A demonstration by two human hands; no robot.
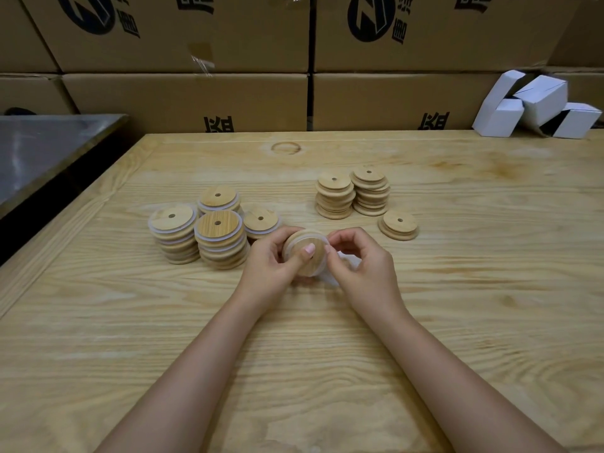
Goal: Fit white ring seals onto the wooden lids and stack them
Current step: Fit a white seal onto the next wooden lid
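My left hand (273, 259) grips a round wooden lid (302, 248) above the table's middle, its thumb pressed across the lid's face. My right hand (356, 259) pinches a white ring seal (322, 261) at the lid's right edge; the ring lies partly around the lid. Several loose white rings (346, 261) lie blurred under my right hand. To the left stand stacks of lids with white seals (219, 238). To the right stand stacks of bare wooden lids (353, 194) and a short pile (398, 225).
The wooden table (327, 338) has a raised border on the left. A grey metal surface (42, 148) adjoins it at far left. Cardboard boxes (189, 99) wall off the back. Several small white cartons (536, 106) lie at the back right.
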